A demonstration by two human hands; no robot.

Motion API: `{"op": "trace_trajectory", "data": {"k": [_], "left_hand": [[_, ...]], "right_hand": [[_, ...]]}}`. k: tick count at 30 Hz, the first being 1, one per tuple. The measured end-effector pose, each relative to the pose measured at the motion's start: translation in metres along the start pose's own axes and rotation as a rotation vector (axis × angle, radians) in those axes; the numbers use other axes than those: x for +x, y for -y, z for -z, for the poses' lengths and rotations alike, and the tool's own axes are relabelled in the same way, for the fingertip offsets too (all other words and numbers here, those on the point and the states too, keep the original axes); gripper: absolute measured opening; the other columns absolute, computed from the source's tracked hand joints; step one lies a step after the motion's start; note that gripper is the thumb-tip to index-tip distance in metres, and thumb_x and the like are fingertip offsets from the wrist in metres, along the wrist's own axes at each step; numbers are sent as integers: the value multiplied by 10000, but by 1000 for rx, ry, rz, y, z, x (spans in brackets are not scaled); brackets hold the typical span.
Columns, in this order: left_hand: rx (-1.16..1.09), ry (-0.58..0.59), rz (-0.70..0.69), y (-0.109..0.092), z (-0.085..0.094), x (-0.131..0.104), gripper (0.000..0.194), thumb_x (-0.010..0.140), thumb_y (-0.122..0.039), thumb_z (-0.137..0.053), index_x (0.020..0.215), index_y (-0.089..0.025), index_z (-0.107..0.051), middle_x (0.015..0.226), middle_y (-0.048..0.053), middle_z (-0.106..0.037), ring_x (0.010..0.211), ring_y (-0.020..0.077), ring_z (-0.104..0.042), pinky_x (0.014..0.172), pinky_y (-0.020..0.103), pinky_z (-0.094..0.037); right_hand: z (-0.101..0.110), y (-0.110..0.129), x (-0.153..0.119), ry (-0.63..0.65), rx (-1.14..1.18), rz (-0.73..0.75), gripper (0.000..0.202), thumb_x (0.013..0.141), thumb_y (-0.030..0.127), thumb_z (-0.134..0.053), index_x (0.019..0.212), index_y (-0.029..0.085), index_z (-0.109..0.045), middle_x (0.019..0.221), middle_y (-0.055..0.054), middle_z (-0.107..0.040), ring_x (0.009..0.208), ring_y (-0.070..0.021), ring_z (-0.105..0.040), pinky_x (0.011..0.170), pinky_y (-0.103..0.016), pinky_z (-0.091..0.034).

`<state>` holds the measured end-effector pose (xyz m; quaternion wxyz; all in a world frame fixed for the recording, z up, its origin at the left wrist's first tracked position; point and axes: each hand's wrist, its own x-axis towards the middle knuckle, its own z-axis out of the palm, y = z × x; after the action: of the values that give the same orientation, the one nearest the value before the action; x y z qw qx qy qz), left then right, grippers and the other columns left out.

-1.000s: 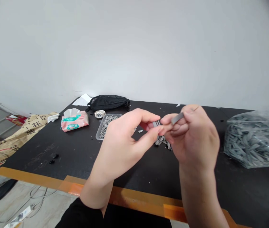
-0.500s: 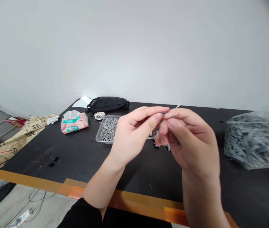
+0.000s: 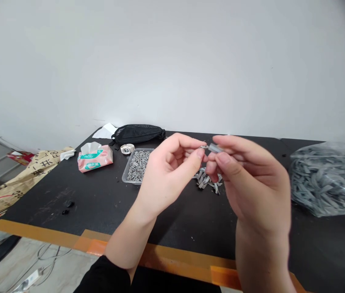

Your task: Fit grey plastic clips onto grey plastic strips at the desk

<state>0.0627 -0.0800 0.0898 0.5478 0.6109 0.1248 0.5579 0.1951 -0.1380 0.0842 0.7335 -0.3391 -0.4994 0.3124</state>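
A wide black table [image 3: 68, 195] with a matte top and an orange strip along its near edge fills the lower part of the view. At its right side lies a big clear plastic bag [image 3: 328, 179], crinkled and shiny, full of flat grey strips. At the far side there is a soft black pouch [image 3: 138, 132] of mesh-like cloth, and left of it a pink pack of tissues [image 3: 95, 158] with a white tissue standing out. A shallow clear tray [image 3: 136, 166], rectangular, holds many short grey pieces.

Both hands are raised above the middle of the table, fingertips almost touching. The right hand [image 3: 252, 183] pinches a small flat grey strip [image 3: 215, 148] between thumb and forefinger, the other fingers curled. The left hand [image 3: 169, 175] is also closed in a pinch on a very small grey piece [image 3: 204, 147]; its shape is too small to tell surely. Under the hands, on the table, lies a little loose pile of strips [image 3: 207, 181].
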Motion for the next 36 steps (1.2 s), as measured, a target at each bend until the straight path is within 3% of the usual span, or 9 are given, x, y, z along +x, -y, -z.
{"op": "trace_trajectory", "data": {"k": [4,8,10,15,19,23,27,32,36], "left_hand": [[207,87,-143,-4,5,1,131,967,-113,-692,1029,-202,-765,987,5,-769,919,91,-733,827,165,-611],[512,162,-337,-9,13,4,189,984,-68,-639,1063,-182,-766,1040,23,-761,994,107,-700,936,215,-577],[567,175,-367,-10,14,4,202,982,-66,-638,1077,-190,-766,1035,25,-749,994,117,-692,941,238,-573],[378,63,-183,-7,6,-1,140,973,-134,-686,1062,-221,-750,966,7,-728,916,141,-720,903,291,-602],[229,-77,-82,-5,-2,-3,50,927,-189,-766,965,-216,-748,849,-20,-720,734,98,-703,716,204,-616],[248,2,-99,-6,4,0,59,932,-210,-762,988,-212,-779,974,21,-760,863,122,-726,801,204,-632],[201,114,-79,-5,15,6,92,908,-196,-777,1000,-199,-784,981,37,-766,883,145,-739,798,223,-644],[263,38,-19,-5,13,5,77,916,-220,-769,984,-194,-792,999,47,-785,923,175,-751,833,261,-645],[385,-1,-67,-2,6,1,164,970,-200,-693,1092,-219,-800,1125,30,-791,1022,160,-743,887,232,-623]], "right_hand": [[2,-2,0,-98,-65,40,204,938,147,-733,988,321,-826,791,26,-751,706,-100,-692,630,-225,-576],[10,-1,3,48,-81,-108,102,902,296,-800,987,332,-842,837,40,-781,747,-94,-718,715,-206,-610],[12,0,5,79,-44,-172,77,891,309,-811,960,315,-844,773,45,-773,715,-81,-711,689,-173,-599],[5,-3,8,111,182,-239,45,866,228,-826,895,262,-831,717,40,-768,671,-64,-711,667,-134,-599],[-7,-8,3,-18,104,-59,133,872,156,-808,909,282,-824,749,34,-793,676,-99,-746,694,-202,-643],[-15,-6,-4,-203,-134,152,249,848,82,-805,917,321,-826,868,35,-806,689,-111,-745,669,-244,-655],[-8,1,-5,-123,-323,164,230,882,114,-776,938,333,-816,927,23,-804,722,-142,-743,664,-308,-651],[-2,0,-2,-11,-532,228,234,947,151,-701,1029,343,-807,1012,9,-815,916,-180,-754,789,-357,-628],[-11,-9,-1,-152,-552,258,162,931,178,-729,980,309,-812,987,8,-816,852,-165,-744,704,-328,-601]]}}
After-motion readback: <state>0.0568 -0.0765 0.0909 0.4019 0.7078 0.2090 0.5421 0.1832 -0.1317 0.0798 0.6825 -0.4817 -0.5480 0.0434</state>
